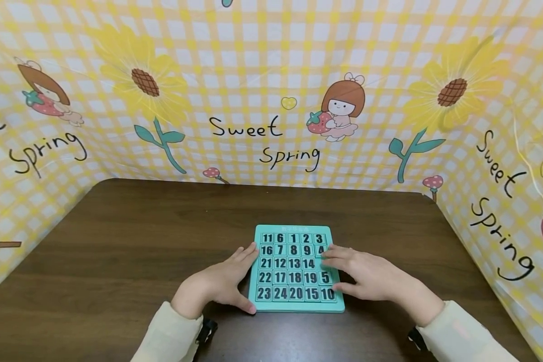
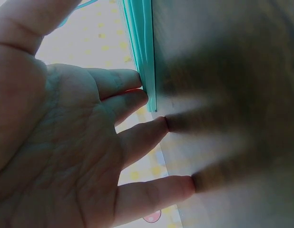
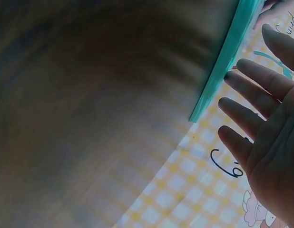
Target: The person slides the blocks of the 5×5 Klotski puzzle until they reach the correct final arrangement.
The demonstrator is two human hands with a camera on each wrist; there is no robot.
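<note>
A turquoise sliding number puzzle point(image 1: 294, 267) lies flat on the brown table. Black numbers fill its square tiles, and a gap shows at the right end of the third row, beside the 14. My left hand point(image 1: 219, 282) steadies the puzzle's left side, thumb at the near corner and fingers higher up. In the left wrist view two fingertips touch its turquoise edge point(image 2: 143, 47). Over the right side reaches my right hand point(image 1: 371, 274), fingers extended near the 4 tile point(image 1: 321, 250) and the gap. In the right wrist view its fingers are spread; exact contact with the tiles cannot be told.
The wooden table point(image 1: 163, 226) extends around the puzzle on all sides. A yellow checked cloth point(image 1: 249, 75) with flowers and cartoon figures hangs behind it and along both sides.
</note>
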